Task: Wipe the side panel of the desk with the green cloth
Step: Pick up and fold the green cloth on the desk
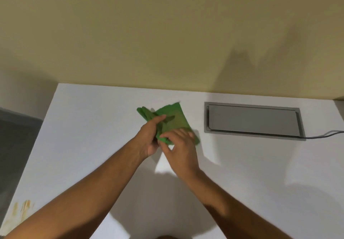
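Left hand [149, 136] fingers curled around the left edge of the green cloth [171, 121], thumb laid on top — a closed grip on the fabric. Right hand [178, 145] fingers bent down on the near right part of the cloth, thumb tip pinching its near edge; also holding it. Hands close together, nearly touching, both forearms coming in from the near edge. Cloth is folded, partly bunched on its left side, lying on the white desk top [93, 145] about mid-width, toward the far side. Right of the cloth, apart from it — a grey cable hatch [253, 120] set flush in the desk, a grey cable [327, 134] running off its near right corner. Yellowish stains [24, 209] on the desk's near left corner. Beige wall [167, 34] behind the desk. Side panel not clearly visible.
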